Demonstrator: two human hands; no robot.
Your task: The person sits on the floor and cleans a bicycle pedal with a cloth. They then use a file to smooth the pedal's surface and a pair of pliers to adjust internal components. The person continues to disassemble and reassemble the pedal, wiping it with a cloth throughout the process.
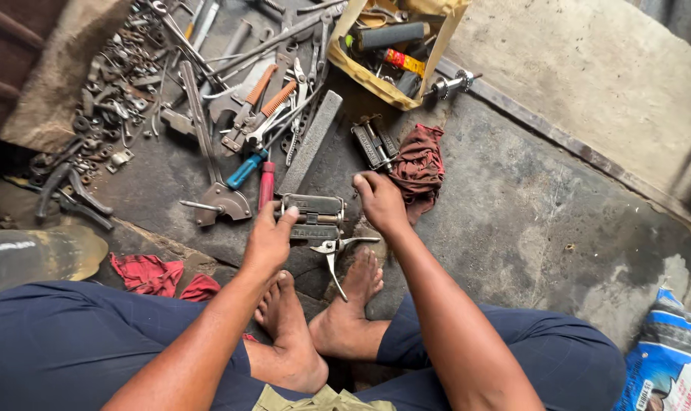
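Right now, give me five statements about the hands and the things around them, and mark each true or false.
1. Both hands hold a bicycle pedal. True: left hand and right hand grip its two ends.
2. A brake lever lies just beside the bare feet. True.
3. The dark red rag lies to the left of the left hand. False: it lies right of the right hand.
4. The flat file stands upright. False: it lies flat on the floor.
5. The yellow bag holds only rags. False: a black grip shows inside.
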